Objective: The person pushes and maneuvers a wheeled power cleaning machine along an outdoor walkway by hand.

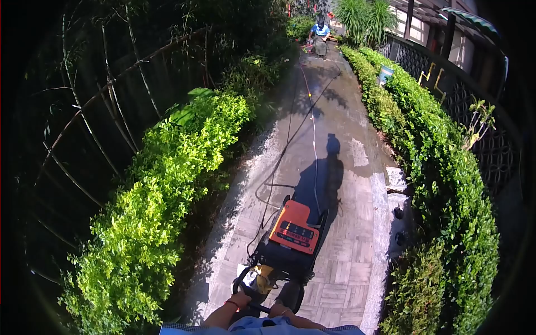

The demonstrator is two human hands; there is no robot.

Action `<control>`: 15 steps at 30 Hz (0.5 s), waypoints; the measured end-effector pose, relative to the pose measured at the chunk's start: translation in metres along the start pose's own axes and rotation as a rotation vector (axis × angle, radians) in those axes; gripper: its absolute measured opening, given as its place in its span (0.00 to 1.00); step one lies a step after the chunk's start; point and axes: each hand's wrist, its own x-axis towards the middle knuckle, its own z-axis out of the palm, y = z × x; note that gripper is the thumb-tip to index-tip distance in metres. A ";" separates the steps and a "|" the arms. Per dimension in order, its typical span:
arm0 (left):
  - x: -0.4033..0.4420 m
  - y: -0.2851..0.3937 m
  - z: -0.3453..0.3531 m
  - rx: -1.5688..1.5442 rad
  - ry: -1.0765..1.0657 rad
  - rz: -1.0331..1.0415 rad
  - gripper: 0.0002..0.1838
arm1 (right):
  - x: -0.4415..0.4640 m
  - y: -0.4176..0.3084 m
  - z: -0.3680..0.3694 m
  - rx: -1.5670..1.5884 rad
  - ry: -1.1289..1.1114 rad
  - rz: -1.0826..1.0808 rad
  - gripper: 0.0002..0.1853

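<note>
My left hand is closed round the dark handle bar of a wheeled machine at the bottom of the view. Beside it, my right hand also grips the bar. The machine has an orange-red top panel with black markings and stands on the paved path. A yellow and white item sits at its near left side, by the handle frame. From the machine, a thin hose runs forward along the path.
The paved path leads forward, wet farther off. Hedges line it on the left and right. A person in a blue top is at the far end. A light blue bucket stands in the right hedge.
</note>
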 end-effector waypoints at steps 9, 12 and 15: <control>-0.003 0.002 -0.005 0.024 0.018 0.036 0.15 | -0.006 -0.001 -0.005 0.017 -0.011 -0.051 0.18; -0.002 0.002 -0.004 0.020 0.029 0.029 0.15 | 0.005 0.004 0.001 0.013 -0.019 -0.062 0.18; 0.001 -0.002 -0.001 0.013 0.005 0.037 0.17 | 0.004 0.004 0.002 0.027 -0.005 -0.046 0.18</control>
